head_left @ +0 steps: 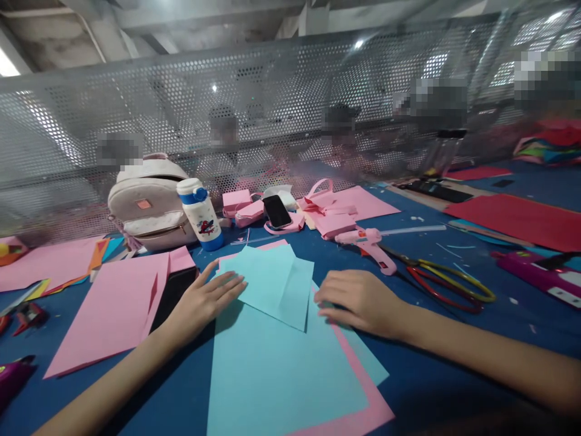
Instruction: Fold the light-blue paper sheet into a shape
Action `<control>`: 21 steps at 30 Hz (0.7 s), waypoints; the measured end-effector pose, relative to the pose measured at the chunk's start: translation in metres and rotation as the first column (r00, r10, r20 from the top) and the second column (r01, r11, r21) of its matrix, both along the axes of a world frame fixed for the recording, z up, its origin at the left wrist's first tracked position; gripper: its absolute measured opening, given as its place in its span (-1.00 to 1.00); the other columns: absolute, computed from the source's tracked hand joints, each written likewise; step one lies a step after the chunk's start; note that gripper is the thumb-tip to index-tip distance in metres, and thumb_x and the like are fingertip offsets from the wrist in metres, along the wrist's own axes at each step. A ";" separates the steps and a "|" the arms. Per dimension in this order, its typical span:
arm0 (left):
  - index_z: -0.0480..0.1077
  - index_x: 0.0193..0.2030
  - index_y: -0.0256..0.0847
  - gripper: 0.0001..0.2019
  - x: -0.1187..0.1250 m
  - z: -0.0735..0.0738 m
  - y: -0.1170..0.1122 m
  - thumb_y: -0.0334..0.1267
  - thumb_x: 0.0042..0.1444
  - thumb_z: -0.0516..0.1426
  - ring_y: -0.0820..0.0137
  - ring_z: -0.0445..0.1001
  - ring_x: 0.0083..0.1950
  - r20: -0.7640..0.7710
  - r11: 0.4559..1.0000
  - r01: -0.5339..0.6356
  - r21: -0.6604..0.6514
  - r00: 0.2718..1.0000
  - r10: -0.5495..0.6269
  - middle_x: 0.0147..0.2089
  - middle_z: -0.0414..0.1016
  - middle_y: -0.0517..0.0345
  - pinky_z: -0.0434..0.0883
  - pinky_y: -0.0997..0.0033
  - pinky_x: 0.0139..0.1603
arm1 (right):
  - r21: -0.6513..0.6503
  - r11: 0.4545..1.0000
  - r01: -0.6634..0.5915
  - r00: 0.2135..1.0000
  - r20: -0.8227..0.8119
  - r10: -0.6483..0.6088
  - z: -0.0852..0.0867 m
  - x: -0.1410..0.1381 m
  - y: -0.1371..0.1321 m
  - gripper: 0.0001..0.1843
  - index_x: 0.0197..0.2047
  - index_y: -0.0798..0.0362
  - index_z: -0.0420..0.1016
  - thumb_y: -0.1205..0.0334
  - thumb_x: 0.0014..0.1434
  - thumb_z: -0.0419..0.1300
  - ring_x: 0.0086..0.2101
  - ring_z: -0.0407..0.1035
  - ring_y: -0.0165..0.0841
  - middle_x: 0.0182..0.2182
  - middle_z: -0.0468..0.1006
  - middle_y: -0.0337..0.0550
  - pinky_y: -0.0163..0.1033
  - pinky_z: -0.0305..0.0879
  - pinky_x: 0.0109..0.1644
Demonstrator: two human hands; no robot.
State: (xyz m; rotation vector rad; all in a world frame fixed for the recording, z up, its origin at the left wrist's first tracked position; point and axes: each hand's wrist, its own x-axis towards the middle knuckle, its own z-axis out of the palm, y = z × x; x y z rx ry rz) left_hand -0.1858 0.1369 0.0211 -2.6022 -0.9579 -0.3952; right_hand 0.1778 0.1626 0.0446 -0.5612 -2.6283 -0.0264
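My left hand [211, 292] lies with fingers stretched out, their tips on the left edge of a folded light-blue sheet [267, 278]. That smaller sheet rests at an angle on top of a large light-blue sheet [281, 369]. Pink paper [374, 409] shows from beneath the large one. At the right edge of the stack is my right hand [358, 300], its fingers loosely bent and the thumb a little apart. I see nothing held in it; its palm side is hidden.
Beyond the right hand lie a pink glue gun [370, 245] and red-and-yellow-handled scissors [447, 281]. A bottle [200, 218], a backpack [152, 203] and a phone [276, 212] stand or lie behind. Pink sheets [109, 309] are at left. People sit beyond a perforated metal screen [272, 85].
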 end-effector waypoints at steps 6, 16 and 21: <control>-0.05 0.46 0.02 -0.41 0.021 0.007 -0.014 -0.40 0.33 -0.06 0.21 0.20 0.40 0.194 0.951 -0.024 -0.309 0.977 0.088 0.41 0.19 0.03 0.10 -0.09 0.41 | -0.462 0.841 0.281 0.940 -0.042 -0.337 -0.007 0.000 0.031 -0.51 0.18 -0.03 0.36 -0.10 0.30 0.07 0.12 0.29 -0.14 0.13 0.43 -0.04 -0.01 0.22 0.16; -0.25 0.49 -0.03 -0.16 0.065 -0.007 -0.019 -0.17 0.24 0.19 0.07 -0.05 0.49 0.338 0.872 0.046 -0.488 0.931 0.140 0.50 -0.13 -0.18 0.16 -0.08 0.38 | -0.792 0.608 0.052 0.936 -0.173 -0.305 -0.016 -0.046 0.066 -0.54 0.00 0.15 0.45 -0.02 0.17 0.21 -0.22 0.41 -0.27 -0.26 0.52 -0.10 -0.12 0.29 -0.06; -0.29 0.50 -0.01 -0.14 0.062 -0.014 -0.017 -0.20 0.24 0.18 0.07 -0.15 0.51 0.422 0.865 0.053 -0.499 0.887 0.189 0.52 -0.20 -0.15 0.07 -0.11 0.42 | -0.921 0.334 -0.200 0.888 -0.315 -0.336 0.001 -0.053 0.061 -0.48 0.11 0.07 0.38 -0.10 0.23 0.17 -0.26 0.43 -0.35 -0.22 0.52 -0.13 -0.22 0.38 -0.15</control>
